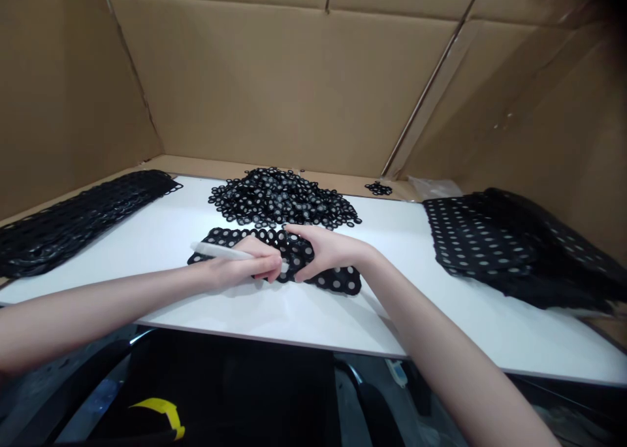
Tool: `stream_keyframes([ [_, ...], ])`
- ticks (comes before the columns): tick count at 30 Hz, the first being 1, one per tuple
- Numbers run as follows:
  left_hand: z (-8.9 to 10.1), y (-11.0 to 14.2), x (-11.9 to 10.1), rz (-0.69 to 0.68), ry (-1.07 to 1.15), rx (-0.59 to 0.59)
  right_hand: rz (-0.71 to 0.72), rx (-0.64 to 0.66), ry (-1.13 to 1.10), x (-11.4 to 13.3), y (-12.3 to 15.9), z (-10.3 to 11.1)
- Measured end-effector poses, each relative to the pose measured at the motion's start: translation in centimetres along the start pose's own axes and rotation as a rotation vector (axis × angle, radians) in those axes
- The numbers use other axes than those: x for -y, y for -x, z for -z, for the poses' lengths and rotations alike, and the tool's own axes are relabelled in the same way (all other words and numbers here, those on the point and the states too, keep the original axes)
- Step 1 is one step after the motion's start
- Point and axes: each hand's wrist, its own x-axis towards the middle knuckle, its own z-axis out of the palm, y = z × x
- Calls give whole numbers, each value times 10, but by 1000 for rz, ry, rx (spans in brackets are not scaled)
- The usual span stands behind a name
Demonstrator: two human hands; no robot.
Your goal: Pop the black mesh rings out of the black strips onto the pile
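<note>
A narrow black strip with pale round dots (337, 280) lies flat on the white board, below a heap of small black rings (289, 198). My left hand (252, 261) is closed around a white pen-like tool (220, 250), its working end down at the strip's middle. The exact tip is hard to make out between the fingers. My right hand (330, 248) rests on the strip just to the right, thumb and fingers spread across its width from the near side to the far edge. Part of the strip is hidden under both hands.
The white board (220, 313) has a rolled black perforated sheet (93, 215) at left and a crumpled black dotted sheet (484, 241) at right. A few loose rings (379, 188) lie at the back. Cardboard walls (284, 81) surround the board. A yellow strap (161, 409) shows below.
</note>
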Motion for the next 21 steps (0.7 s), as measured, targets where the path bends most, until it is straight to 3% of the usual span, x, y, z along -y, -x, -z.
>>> stream_keyframes([
  [14,-6,1,-7,-20,-91,55,26,-16,-7,-3,-1,-1],
  [18,-8,1,-10,23,-52,32,30,-16,-13,-4,-1,-1],
  [21,-9,2,-7,68,2,83,43,-27,-2,-3,-1,-1],
])
